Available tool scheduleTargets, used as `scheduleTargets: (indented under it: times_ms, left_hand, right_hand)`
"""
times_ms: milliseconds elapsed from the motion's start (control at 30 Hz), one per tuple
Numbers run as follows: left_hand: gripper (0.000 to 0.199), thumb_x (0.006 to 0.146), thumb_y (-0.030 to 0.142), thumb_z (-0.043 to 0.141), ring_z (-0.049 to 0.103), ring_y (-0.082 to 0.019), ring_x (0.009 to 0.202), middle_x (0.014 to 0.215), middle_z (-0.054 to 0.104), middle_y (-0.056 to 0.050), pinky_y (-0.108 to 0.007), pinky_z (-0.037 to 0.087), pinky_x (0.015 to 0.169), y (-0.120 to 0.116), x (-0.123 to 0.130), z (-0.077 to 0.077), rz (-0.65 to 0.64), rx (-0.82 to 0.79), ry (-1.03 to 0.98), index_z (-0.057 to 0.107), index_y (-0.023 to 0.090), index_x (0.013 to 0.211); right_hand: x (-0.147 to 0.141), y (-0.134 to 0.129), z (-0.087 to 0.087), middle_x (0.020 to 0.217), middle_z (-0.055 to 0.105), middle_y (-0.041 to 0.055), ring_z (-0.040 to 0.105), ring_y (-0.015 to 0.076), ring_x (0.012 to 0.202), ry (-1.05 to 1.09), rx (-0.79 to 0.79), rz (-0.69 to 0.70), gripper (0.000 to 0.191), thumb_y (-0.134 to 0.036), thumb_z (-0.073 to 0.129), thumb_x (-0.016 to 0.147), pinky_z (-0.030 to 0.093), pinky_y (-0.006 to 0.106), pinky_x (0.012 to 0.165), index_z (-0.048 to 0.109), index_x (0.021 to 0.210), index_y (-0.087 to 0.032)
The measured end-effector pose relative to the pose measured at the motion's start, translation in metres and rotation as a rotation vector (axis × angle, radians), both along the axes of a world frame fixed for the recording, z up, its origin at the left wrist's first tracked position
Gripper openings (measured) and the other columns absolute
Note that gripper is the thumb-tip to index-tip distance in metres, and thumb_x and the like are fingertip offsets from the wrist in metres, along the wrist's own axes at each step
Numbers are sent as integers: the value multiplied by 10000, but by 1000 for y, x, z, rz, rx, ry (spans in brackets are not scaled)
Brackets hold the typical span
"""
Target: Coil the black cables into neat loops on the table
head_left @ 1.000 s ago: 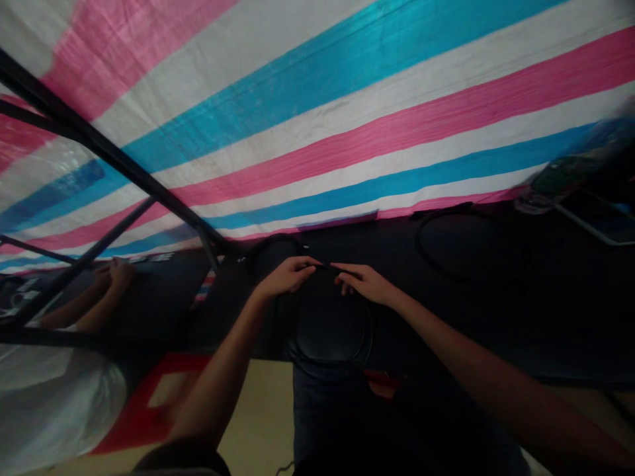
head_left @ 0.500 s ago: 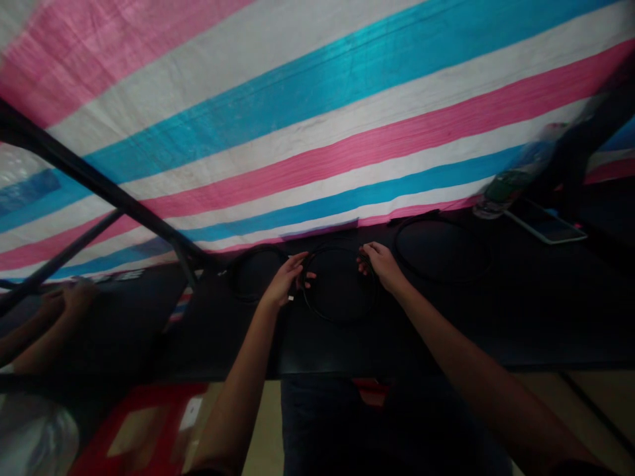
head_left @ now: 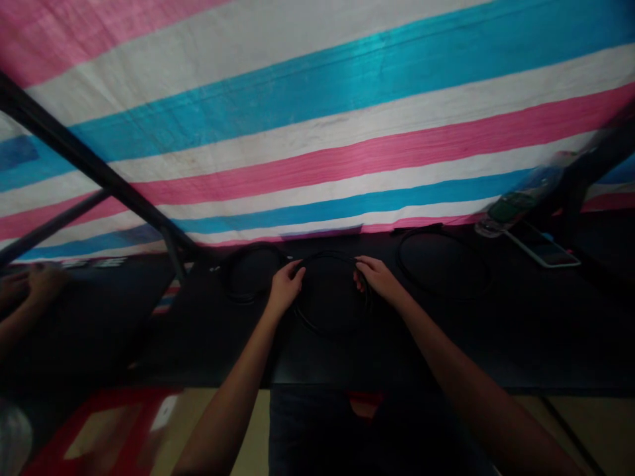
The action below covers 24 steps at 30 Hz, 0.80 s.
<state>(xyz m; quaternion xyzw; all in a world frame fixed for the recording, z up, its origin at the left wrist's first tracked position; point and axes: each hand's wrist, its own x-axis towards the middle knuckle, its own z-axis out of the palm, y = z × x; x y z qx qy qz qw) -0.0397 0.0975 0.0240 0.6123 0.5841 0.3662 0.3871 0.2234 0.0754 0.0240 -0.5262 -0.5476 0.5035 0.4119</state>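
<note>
Between my two hands lies a coiled black cable [head_left: 313, 326], formed into a round loop just over the dark table. My left hand [head_left: 286, 285] is closed around the loop's left side, thumb on top. On the right side of the same coil, my right hand [head_left: 376, 277] grips it with curled fingers. A second coiled cable [head_left: 243, 299] with pale connector ends rests just left of my left hand. Beyond my right hand is another thin black cable loop [head_left: 401, 254], lying flat.
A clear plastic bottle [head_left: 510, 208] leans at the back right beside a phone [head_left: 543, 248]. A striped sheet [head_left: 317, 158] hangs behind the black table [head_left: 327, 367]. At left stand a dark metal frame [head_left: 99, 168] and another person's hands [head_left: 44, 281]. A red stool [head_left: 109, 423] is below.
My left hand has closed its spread fingers round the coil's left side, and the white connector beside it no longer shows. My right hand keeps its grip. The view has shifted slightly.
</note>
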Motion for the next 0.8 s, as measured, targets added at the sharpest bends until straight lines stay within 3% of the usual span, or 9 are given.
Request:
scheduleTargets:
  times_ms: [133,233,300,400,500,600,667,800]
  left_hand:
    - [387,824,384,669,585,-136,517,687,699,-42,-240,441,524,4,-39,30,92,74,181,737,129,1107]
    - [387,826,389,677,603,-154,539,692,721,-54,-252,460,555,17,-69,49,157,102,279,751,136,1109]
    - [391,832,394,677,611,-164,550,700,732,-62,-259,463,571,33,-91,58,173,121,370,753,140,1120]
    - [377,845,403,664,627,-173,563,752,755,-75,-262,462,591,64,-129,64,139,107,470,761,152,1109]
    - [407,835,450,669,669,-212,658,802,768,-100,-271,460,634,88,-163,61,116,117,590,774,140,1078]
    - [394,835,452,668,696,-263,790,820,770,-117,-282,466,690,100,-182,49,149,104,709,787,130,1029]
    - [336,846,392,659,701,-281,880,900,774,-127,-290,480,750,102,-185,38,158,101,767,786,146,1035]
    - [338,885,353,599,680,-288,1019,1094,747,-134,-313,492,853,98,-181,22,188,123,837,754,186,1134]
  right_hand:
    - [-21,0,-2,676,632,16,590,111,549,-224,100,230,262,-323,507,895,468,213,521,601,708,-167]
    - [-50,10,5,750,654,24,617,127,614,-170,85,339,162,-272,542,862,497,222,530,633,779,-168]
    - [-74,22,14,770,668,25,634,138,637,-156,110,340,116,-232,560,844,511,233,544,661,836,-175]
    - [-116,48,28,753,688,22,634,143,580,-206,146,300,196,-182,549,845,512,252,547,707,961,-188]
    - [-159,71,33,871,732,60,686,191,682,-340,215,240,367,-138,543,848,547,308,676,676,1186,-181]
    - [-192,85,27,1093,711,168,680,272,1006,-598,298,192,420,-113,501,879,512,373,891,618,1282,-112]
    - [-205,88,21,1147,669,211,655,291,1065,-738,273,182,413,-121,468,910,499,388,903,585,1305,-88]
    - [-212,78,12,1185,590,216,655,265,988,-861,291,192,368,-160,436,949,508,370,844,570,1284,-86]
